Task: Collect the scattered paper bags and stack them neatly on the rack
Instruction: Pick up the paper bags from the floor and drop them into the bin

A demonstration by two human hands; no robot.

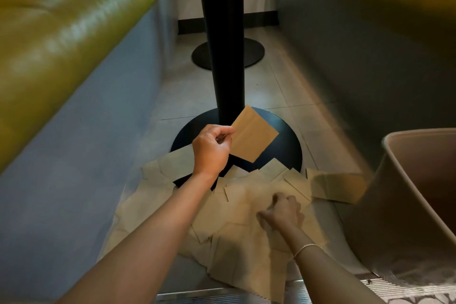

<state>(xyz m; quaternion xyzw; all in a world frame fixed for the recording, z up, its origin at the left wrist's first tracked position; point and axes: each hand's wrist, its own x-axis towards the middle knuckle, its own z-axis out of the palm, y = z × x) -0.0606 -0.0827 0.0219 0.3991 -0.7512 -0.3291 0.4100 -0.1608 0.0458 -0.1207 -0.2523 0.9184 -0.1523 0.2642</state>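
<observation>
my left hand (211,148) is up over the round black table base (283,148), fingers and thumb pinched on the edge of one paper bag (251,136). that bag is lifted off the floor, flat and tilted, its far corner pointing toward 1 o'clock and passing in front of the black table post (225,39). my right hand (283,212) is down at about 5 o'clock from the left one, well apart from it, resting on the heap of bags; it is blurred, the fingers look curled, and i cannot tell whether it has actually caught hold of a bag. a thin bracelet (307,248) sits on that wrist.

the scattered bags (237,207) lie in an overlapping pile on the tiled floor (182,96), spreading from the near rim of the table base back toward me, with one bag (336,186) off at 3 o'clock, just beside a beige bin (404,217). the bin stands at the right edge. a second table base (251,53) sits further off at 12 o'clock. green padded benches (69,32) run along both sides, at 10 and 2 o'clock.
</observation>
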